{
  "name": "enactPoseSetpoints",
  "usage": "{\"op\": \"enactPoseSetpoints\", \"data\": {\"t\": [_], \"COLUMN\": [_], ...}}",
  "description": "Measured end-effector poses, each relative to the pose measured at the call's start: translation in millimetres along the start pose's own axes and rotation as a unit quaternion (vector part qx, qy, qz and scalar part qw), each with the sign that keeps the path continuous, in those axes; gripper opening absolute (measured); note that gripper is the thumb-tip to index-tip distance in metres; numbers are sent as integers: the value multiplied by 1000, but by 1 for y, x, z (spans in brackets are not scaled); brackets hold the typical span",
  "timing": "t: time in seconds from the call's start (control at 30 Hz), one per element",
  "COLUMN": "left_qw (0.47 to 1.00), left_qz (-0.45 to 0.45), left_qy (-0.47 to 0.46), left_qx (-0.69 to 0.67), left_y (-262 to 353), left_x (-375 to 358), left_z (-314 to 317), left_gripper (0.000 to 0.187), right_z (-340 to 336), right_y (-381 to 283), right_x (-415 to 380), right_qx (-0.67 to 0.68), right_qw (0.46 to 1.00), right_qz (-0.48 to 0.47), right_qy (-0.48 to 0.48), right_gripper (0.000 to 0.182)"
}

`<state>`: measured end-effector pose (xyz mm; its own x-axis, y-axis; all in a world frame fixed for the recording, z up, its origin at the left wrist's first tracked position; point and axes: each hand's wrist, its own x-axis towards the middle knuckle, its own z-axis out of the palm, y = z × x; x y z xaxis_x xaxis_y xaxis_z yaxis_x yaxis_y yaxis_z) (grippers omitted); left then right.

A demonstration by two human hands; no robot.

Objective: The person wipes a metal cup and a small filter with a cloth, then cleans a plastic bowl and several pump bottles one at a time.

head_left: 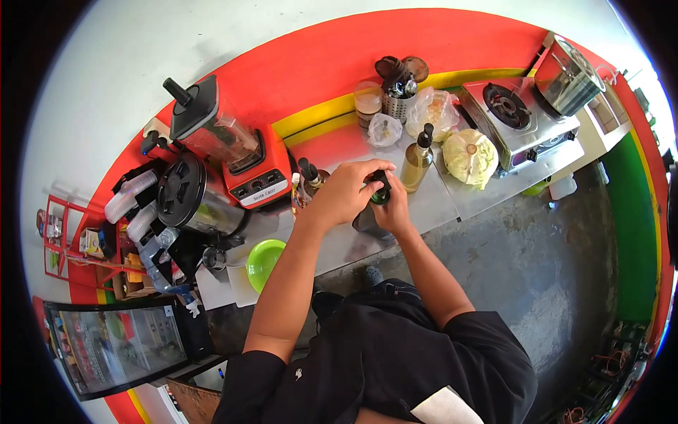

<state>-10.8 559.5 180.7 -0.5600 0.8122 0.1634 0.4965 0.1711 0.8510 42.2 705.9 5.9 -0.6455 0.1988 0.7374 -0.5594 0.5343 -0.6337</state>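
Both of my hands are together over the counter's front edge, on a dark bottle. The bottle (369, 225) has a black top and a greenish neck; its lower body shows below my fingers. My left hand (346, 189) is closed at the black top, fingers curled over it. Wrapped around the neck from the other side is my right hand (393, 210). Just beyond stands a bottle of pale yellow liquid (417, 166) with a black pourer top. Another black-topped bottle (315, 182) is partly hidden behind my left hand.
A red blender (258, 169) and a lidded container (185, 194) stand left, near a green bowl (265, 263). Farther right are a cabbage (470, 158), a gas stove (505, 113) and a steel pot (567, 76). A utensil holder (398, 106) and plastic bags (432, 113) line the back.
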Motion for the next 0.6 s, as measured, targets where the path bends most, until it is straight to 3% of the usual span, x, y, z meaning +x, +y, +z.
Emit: {"op": "enactPoseSetpoints", "data": {"t": [0.1,0.17,0.3,0.37,0.5,0.6], "left_qw": [1000,998,997,995,996,995], "left_qz": [-7,-58,-69,-84,-64,-95], "left_qy": [14,19,2,-3,8,13], "left_qx": [-10,1,22,51,64,41], "left_y": [4,8,10,12,10,15], "left_x": [2,2,4,5,1,-1], "left_z": [2,3,1,-2,0,-2], "left_gripper": [34,32,27,24,24,25], "right_z": [-4,-5,-7,-10,-21,-20], "right_y": [-13,-17,-33,-41,-48,-49], "right_x": [0,2,26,43,59,60], "right_qx": [-18,4,-51,117,284,256], "right_qw": [999,998,992,956,902,911], "right_qz": [18,54,108,238,277,276], "right_qy": [30,20,-31,-122,-169,-168], "right_gripper": [66,62,50,36,28,28]}}
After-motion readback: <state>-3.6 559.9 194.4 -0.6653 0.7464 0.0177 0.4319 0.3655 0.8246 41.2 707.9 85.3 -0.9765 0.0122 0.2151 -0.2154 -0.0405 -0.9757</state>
